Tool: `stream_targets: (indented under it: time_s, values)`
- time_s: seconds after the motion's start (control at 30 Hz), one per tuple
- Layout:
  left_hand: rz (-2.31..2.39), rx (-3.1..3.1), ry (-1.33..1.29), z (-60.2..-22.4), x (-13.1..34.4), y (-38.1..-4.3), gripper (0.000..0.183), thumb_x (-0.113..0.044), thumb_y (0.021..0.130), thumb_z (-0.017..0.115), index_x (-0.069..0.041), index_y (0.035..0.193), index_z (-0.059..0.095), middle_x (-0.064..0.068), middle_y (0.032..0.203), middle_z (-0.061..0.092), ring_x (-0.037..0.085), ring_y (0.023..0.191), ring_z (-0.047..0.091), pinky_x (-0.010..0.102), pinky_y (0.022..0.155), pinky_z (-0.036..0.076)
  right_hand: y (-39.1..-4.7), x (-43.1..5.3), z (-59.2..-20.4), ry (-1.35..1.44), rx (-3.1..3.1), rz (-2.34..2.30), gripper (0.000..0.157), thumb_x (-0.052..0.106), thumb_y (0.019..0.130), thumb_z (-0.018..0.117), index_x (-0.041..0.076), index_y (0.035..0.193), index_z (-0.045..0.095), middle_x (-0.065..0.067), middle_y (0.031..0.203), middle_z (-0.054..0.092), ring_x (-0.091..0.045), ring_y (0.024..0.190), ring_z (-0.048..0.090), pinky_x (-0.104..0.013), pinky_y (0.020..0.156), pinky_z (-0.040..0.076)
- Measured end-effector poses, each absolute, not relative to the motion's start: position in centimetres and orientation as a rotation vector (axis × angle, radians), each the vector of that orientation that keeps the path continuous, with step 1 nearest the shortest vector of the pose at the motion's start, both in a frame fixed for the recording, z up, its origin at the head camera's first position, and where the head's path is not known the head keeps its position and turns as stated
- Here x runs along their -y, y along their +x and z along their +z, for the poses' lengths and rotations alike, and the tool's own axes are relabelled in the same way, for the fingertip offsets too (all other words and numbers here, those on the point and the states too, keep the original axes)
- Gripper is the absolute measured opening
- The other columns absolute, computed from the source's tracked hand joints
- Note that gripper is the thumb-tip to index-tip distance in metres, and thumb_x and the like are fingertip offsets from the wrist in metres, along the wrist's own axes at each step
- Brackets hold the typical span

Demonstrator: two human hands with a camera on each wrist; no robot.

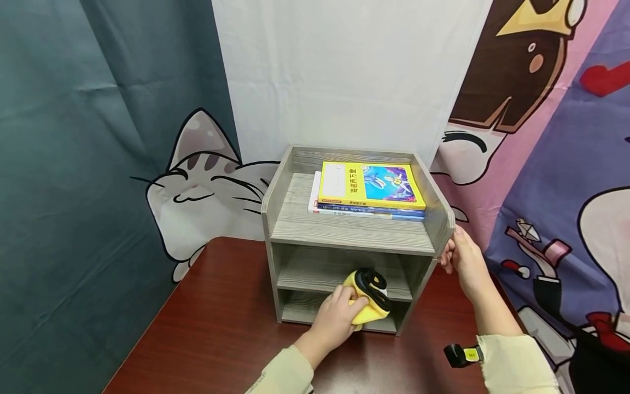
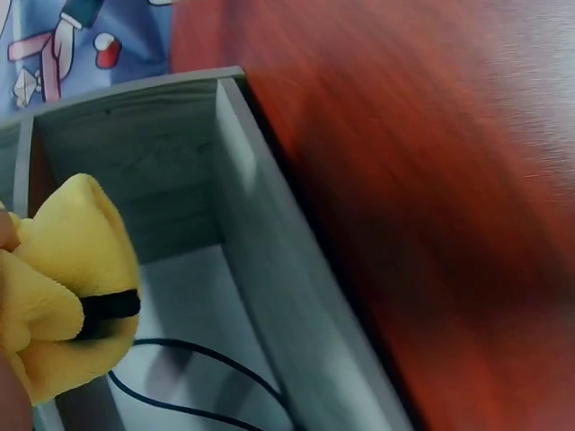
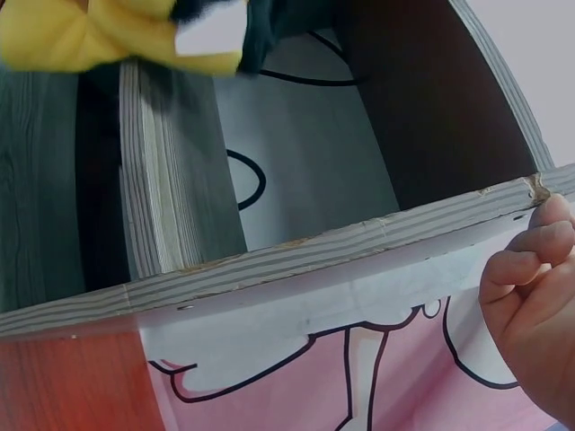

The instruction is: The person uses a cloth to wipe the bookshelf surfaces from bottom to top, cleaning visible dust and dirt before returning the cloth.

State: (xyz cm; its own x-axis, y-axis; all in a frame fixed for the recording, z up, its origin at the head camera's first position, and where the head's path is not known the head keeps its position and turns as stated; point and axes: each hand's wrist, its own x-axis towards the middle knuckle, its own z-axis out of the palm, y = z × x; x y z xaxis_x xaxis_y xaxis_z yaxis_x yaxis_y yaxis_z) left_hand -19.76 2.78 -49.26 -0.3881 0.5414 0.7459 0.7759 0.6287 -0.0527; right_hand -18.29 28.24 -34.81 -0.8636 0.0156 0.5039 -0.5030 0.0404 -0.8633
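My left hand (image 1: 337, 314) grips a folded yellow cloth (image 1: 366, 314) with black edging, in front of the lower compartments of a small grey wood-grain shelf (image 1: 349, 232). In the left wrist view the bunched cloth (image 2: 72, 287) overlaps the shelf opening. At the shelf's right side, my right hand (image 1: 467, 262) holds the side panel near its upper front corner. The right wrist view shows that hand (image 3: 539, 314) with its fingers curled and a fingertip at the panel's edge (image 3: 359, 229).
A stack of books lies on the shelf's top, with a yellow book (image 1: 371, 186) uppermost. A thin black cord (image 2: 211, 355) loops inside a compartment. The shelf stands on a reddish-brown table (image 1: 216, 312), backed by a white curtain (image 1: 354, 71) and printed cloths on either side.
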Motion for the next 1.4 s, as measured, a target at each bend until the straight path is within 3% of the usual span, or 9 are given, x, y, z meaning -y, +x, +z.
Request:
stream_targets:
  time_s: [0.2,0.43,0.63,0.83,0.93,1.07,1.27,1.4]
  values:
    - [-0.284,2.149,-1.102,-47.3,-5.3,-19.7,0.046,-0.023,0.063,0.075,-0.028,0.106,0.06,-0.001,0.093,0.049,0.014,0.082,0.047,0.022,0.055,0.043,-18.4,-28.4,-34.9,0.487,1.964,1.876,0.033,0.032,0.102,0.022,0.014,0.11,0.048,-0.002,0.056,0.046,-0.01,0.045,0.039,-0.033,0.039,0.022]
    - [-0.219,2.118,-1.288,-45.4,-7.6,-18.9,0.033,-0.023,0.074,0.071,-0.03,0.105,0.061,-0.003,0.096,0.049,0.012,0.085,0.045,0.018,0.061,0.043,-18.0,-28.6,-34.8,0.481,2.051,1.793,0.039,0.035,0.102,0.018,0.018,0.114,0.051,-0.003,0.058,0.045,-0.012,0.046,0.038,-0.031,0.039,0.026]
    - [-0.282,1.803,-1.366,-38.8,-7.7,-16.8,0.02,-0.024,0.084,0.064,-0.026,0.104,0.066,0.003,0.112,0.053,0.016,0.092,0.048,0.021,0.076,0.044,-17.4,-30.1,-33.8,0.457,2.002,1.806,0.045,0.034,0.102,0.016,0.02,0.126,0.051,-0.002,0.057,0.044,-0.011,0.043,0.036,-0.029,0.036,0.023]
    - [-0.14,1.707,-1.336,-34.2,-10.3,-16.9,0.026,-0.018,0.097,0.044,-0.028,0.114,0.061,0.005,0.135,0.047,0.017,0.094,0.05,0.023,0.075,0.046,-16.6,-31.7,-32.5,0.479,1.825,2.031,0.051,0.038,0.1,0.021,0.011,0.13,0.053,0.001,0.07,0.059,-0.006,0.053,0.053,-0.018,0.044,0.042]
    - [-0.048,1.783,-1.407,-35.5,-11.3,-17.9,0.028,-0.018,0.097,0.046,-0.029,0.12,0.058,0.003,0.137,0.047,0.017,0.097,0.051,0.027,0.08,0.045,-16.3,-32.2,-32.5,0.507,1.828,1.986,0.051,0.036,0.101,0.019,0.009,0.13,0.052,-0.001,0.065,0.055,-0.009,0.049,0.046,-0.019,0.041,0.034]
    - [0.07,1.834,-1.511,-39.3,-11.4,-18.7,0.027,-0.023,0.095,0.051,-0.027,0.121,0.058,0.002,0.135,0.048,0.017,0.099,0.051,0.027,0.083,0.043,-16.1,-32.5,-32.9,0.506,1.855,1.879,0.05,0.032,0.102,0.018,0.006,0.128,0.052,-0.004,0.056,0.042,-0.016,0.045,0.029,-0.032,0.041,0.016]
    - [0.225,1.827,-1.514,-44.6,-11.1,-18.8,0.026,-0.029,0.096,0.048,-0.031,0.119,0.06,-0.004,0.135,0.049,0.014,0.103,0.047,0.026,0.076,0.041,-16.3,-31.4,-32.8,0.367,1.94,1.681,0.03,0.018,0.1,0.039,0.009,0.121,0.058,-0.001,0.06,0.044,-0.011,0.047,0.036,-0.025,0.04,0.026]
    - [0.218,1.762,-1.487,-47.0,-11.5,-18.8,0.025,-0.027,0.096,0.045,-0.031,0.113,0.063,-0.007,0.131,0.052,0.014,0.107,0.047,0.027,0.078,0.04,-16.7,-29.3,-32.2,0.265,2.046,1.281,0.032,0.006,0.091,0.055,0.006,0.123,0.058,0.002,0.08,0.046,-0.007,0.063,0.042,-0.016,0.054,0.034]
